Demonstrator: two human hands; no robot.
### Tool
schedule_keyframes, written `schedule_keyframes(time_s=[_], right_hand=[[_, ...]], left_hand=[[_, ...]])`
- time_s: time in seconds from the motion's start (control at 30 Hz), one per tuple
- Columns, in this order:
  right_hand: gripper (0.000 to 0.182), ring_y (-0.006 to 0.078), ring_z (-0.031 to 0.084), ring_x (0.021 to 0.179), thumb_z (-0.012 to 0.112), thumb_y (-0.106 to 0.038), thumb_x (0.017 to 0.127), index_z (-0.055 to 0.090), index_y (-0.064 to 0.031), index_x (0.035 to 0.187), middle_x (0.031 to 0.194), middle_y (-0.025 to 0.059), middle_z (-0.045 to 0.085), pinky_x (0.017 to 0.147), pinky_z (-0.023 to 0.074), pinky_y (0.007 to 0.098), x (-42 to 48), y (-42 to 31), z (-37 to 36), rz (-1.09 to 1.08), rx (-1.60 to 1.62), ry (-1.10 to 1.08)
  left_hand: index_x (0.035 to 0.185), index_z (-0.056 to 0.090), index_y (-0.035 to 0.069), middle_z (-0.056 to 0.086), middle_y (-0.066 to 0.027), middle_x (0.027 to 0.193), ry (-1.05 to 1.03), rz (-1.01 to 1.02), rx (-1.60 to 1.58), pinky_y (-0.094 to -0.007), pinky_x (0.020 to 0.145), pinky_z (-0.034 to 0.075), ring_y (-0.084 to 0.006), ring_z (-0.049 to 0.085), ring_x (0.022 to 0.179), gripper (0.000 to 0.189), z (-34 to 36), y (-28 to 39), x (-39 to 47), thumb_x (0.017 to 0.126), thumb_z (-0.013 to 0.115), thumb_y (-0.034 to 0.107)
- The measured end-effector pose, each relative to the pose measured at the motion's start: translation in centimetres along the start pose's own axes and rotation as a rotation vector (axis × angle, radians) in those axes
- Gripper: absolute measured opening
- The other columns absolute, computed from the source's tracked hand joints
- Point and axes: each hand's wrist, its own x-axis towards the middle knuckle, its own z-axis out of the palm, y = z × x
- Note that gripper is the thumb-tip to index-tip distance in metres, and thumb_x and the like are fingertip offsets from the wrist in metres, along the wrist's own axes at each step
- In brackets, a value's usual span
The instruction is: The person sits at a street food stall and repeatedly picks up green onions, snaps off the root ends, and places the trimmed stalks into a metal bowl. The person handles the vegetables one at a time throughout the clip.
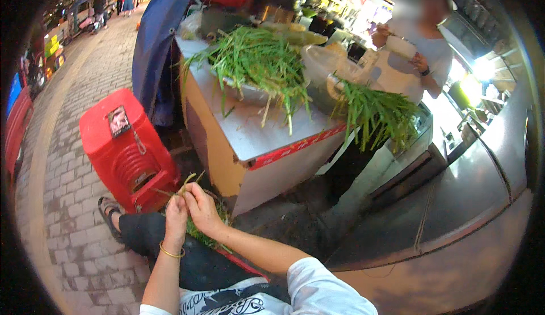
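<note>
My left hand [175,217], with a gold bangle at the wrist, meets my right hand [203,213] above my lap. The fingertips of both hands pinch a thin green vegetable stem [190,178], whose ends poke out past the fingers. Below my hands, partly hidden by my right forearm, lies a pile of leafy greens [202,234]. A large heap of long leafy greens [259,57] overflows a metal basin [251,93] on the table in front of me. Another bunch of greens [379,110] hangs over the table's right side.
A red plastic stool [100,134] stands to the left, with a phone-like object on a strap [119,121] on it. Ahead is the metal-topped table [245,138] with a translucent plastic tub [317,76]. A blue tarp [159,51] hangs beside it. Another person [419,59] stands behind, holding a container.
</note>
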Motion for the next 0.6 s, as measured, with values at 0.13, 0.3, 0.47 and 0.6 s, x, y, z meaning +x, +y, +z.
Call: schedule_keyframes(time_s=[0.13, 0.3, 0.47, 0.6], right_hand=[[0.012, 0.0181, 0.052, 0.069, 0.04, -0.012, 0.088, 0.047, -0.0021, 0.09, 0.076, 0.01, 0.052, 0.063, 0.0417, 0.0302, 2.5, -4.3, -3.3, 0.059, 0.055, -0.014], [0.011, 0.0323, 0.053, 0.073, 0.047, -0.003, 0.078, 0.053, -0.0014, 0.088, 0.077, 0.018, 0.054, 0.066, 0.0426, 0.039, 12.9, -17.9, -14.0, -0.68, -0.725, 0.318], [0.021, 0.027, 0.055, 0.079, 0.048, -0.01, 0.077, 0.057, -0.0051, 0.096, 0.087, 0.0123, 0.058, 0.069, 0.0435, 0.0375, 20.9, -22.4, -36.6, -0.571, -1.848, 0.431], [0.02, 0.0283, 0.054, 0.078, 0.048, -0.011, 0.079, 0.057, -0.0042, 0.096, 0.087, 0.0127, 0.057, 0.067, 0.0439, 0.0398, 14.2, -18.9, -19.5, -0.954, -1.264, 0.172]], left_hand=[[0.082, 0.045, 0.004, 0.054, -0.0027, 0.072, -0.317, -0.097, 0.109, -0.0226, 0.063, 0.043, -0.0103, 0.055, 0.068, 0.007, 1.8, 0.4, -0.4, 0.08, 0.049, -0.001], [0.092, 0.044, 0.003, 0.058, -0.0071, 0.069, -0.289, -0.182, 0.016, -0.0287, 0.067, 0.046, -0.0164, 0.058, 0.066, 0.012, -0.1, 0.7, -1.3, 0.085, 0.051, 0.012], [0.104, 0.045, 0.006, 0.053, -0.0058, 0.082, 0.047, -0.157, -0.371, -0.0327, 0.075, 0.044, -0.0175, 0.054, 0.08, 0.022, 1.8, -0.3, 0.3, 0.089, 0.046, 0.022], [0.103, 0.045, 0.006, 0.053, -0.0058, 0.08, 0.269, -0.02, -0.597, -0.0335, 0.083, 0.042, -0.0193, 0.054, 0.086, 0.023, -3.1, 1.7, -1.9, 0.091, 0.041, 0.024]])
